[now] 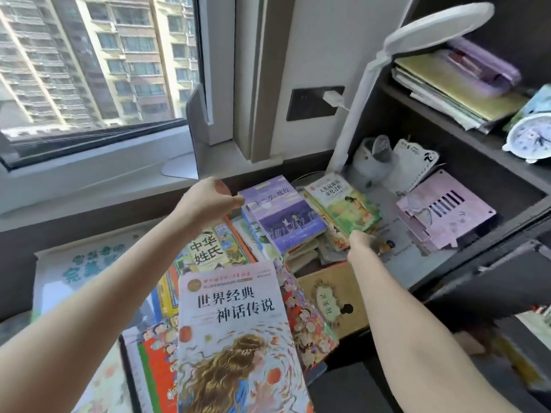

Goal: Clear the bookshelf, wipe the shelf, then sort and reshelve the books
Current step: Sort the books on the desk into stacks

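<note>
Several piles of books cover the desk beside a dark bookshelf [483, 162]. A purple-covered book [286, 213] tops one pile. A green-covered book [346, 204] tops a smaller, messier pile to its right, at the mouth of the lower shelf. My left hand [208, 201] has curled fingers and pinches the purple book's far left corner. My right hand [362, 238] is blurred and grips the near edge of the green book's pile, with its fingers partly hidden. A large white book with a long-haired girl on its cover [235, 323] lies nearest me.
The lower shelf holds a pink slotted panel [447, 210], a notebook and a pale cup. Papers and folders [456, 87] lie on the upper shelf next to a white alarm clock [530, 135]. A white desk lamp [432, 28] rises at the shelf's left. The window is on the left.
</note>
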The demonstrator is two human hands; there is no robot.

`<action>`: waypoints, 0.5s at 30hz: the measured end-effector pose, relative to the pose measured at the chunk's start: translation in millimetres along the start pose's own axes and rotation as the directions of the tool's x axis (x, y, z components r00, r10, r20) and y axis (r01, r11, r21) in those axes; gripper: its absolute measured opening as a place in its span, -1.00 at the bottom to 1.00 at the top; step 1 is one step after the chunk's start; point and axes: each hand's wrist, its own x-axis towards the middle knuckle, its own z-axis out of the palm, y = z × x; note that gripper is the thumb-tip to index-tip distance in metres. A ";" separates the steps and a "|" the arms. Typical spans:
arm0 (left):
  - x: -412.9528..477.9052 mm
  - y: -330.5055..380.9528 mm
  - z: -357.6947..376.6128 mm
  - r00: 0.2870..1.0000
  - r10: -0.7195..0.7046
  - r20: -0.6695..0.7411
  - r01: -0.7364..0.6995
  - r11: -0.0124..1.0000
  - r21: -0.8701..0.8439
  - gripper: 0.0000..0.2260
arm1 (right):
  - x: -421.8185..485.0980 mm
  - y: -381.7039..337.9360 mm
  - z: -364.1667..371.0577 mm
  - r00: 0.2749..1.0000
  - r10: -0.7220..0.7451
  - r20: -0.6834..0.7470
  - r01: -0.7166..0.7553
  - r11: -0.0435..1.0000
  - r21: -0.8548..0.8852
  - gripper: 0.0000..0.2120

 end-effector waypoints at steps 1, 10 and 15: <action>8.0 6.4 3.8 1.000 0.026 0.007 -0.026 0.999 -0.031 -0.83 | 8.1 0.5 2.9 0.999 0.029 -0.027 -0.028 0.999 0.040 -0.72; 69.8 -1.0 34.7 0.997 -0.073 0.019 0.075 0.953 -0.292 -0.85 | 230.6 61.3 15.4 0.962 0.260 0.080 -0.265 0.963 0.046 -0.27; 76.2 -34.9 23.0 0.981 -0.192 0.021 0.186 0.908 -0.377 -0.94 | 141.9 25.3 11.1 0.968 0.244 0.066 -0.248 0.966 0.068 -0.35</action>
